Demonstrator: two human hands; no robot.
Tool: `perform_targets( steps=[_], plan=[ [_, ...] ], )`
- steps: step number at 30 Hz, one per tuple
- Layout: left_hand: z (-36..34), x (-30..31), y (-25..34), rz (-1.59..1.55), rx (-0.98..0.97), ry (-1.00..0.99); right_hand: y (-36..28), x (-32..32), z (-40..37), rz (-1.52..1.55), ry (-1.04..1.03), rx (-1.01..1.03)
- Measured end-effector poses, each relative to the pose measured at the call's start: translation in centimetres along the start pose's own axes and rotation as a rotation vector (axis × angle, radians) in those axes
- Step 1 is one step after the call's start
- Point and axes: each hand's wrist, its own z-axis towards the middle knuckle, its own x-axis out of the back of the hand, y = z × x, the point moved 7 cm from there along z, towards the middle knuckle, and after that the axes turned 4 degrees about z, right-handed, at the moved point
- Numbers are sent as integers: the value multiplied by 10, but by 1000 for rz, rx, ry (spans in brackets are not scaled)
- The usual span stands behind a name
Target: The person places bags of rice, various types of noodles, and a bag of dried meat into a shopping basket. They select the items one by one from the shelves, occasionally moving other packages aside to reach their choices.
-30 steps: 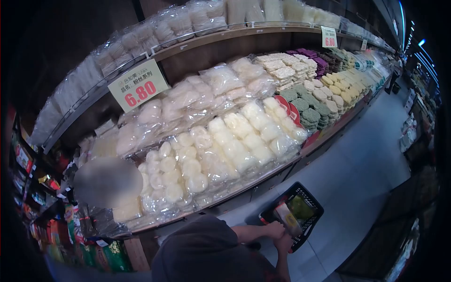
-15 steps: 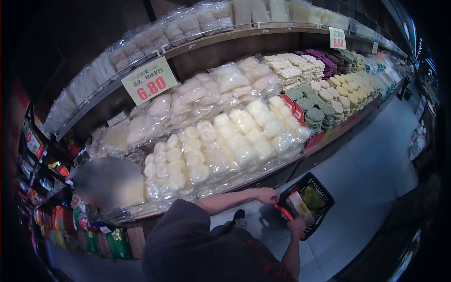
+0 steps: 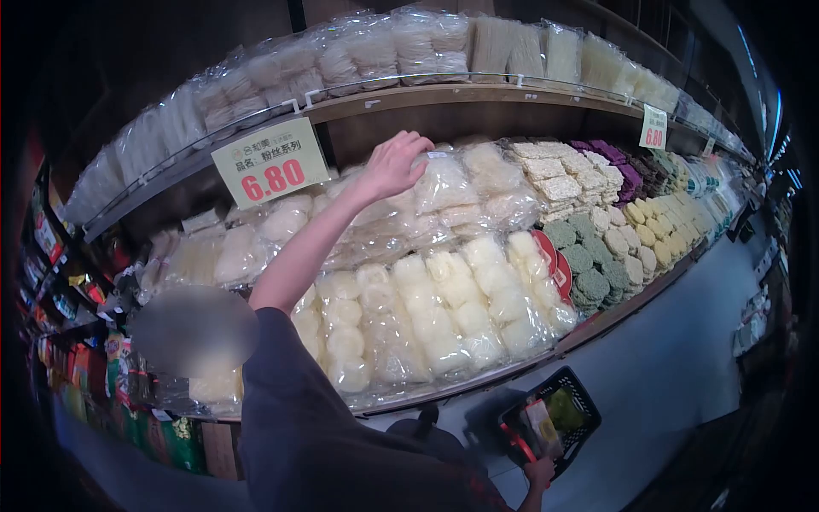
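My left hand [image 3: 395,165] is raised over the shelf, fingers apart and bent, with nothing seen in it. It is beside a clear bag of pale noodles [image 3: 444,183] in the back row; whether it touches the bag I cannot tell. Low in the view, my right hand [image 3: 539,471] is wrapped round the red handle [image 3: 517,441] of a black basket [image 3: 583,397]. Inside the basket are a pale package [image 3: 542,424] and something green [image 3: 563,408]. Rows of round, cream-coloured noodle packs [image 3: 465,299] fill the front of the shelf.
An upper shelf [image 3: 478,92] holds more bagged noodles above my left hand. A price sign [image 3: 270,162] hangs at its left. Green noodle cakes [image 3: 589,264] and yellow ones [image 3: 661,230] lie to the right. Grey floor [image 3: 640,358] runs beside the shelf.
My left hand has left the basket handle and moved up and left to the back row of bags. My right hand still holds the handle, lower in view. The view has shifted.
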Motion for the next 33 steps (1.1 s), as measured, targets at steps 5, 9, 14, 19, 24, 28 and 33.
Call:
perform_targets(
  steps=[5, 9, 14, 19, 24, 28, 33],
  plan=[
    [104, 69, -127, 391, 73, 296, -5, 1, 11, 7, 75, 86],
    [169, 71, -237, 606, 138, 334, -18, -1, 17, -128, -219, 211],
    [174, 56, -263, 745, 432, 110, -39, 29, -10, -9, -149, 98],
    [173, 63, -259, 683, 379, 143, -51, 43, -15, 94, -129, 46],
    [185, 83, -266, 718, 396, 263, -34, 29, -3, 85, -119, 62],
    [202, 91, -314, 400, 402, 198, -42, 31, -5, 62, -107, 85],
    [210, 111, -284, 595, 476, 174, -38, 31, -4, 8, -104, 48]
  ],
)
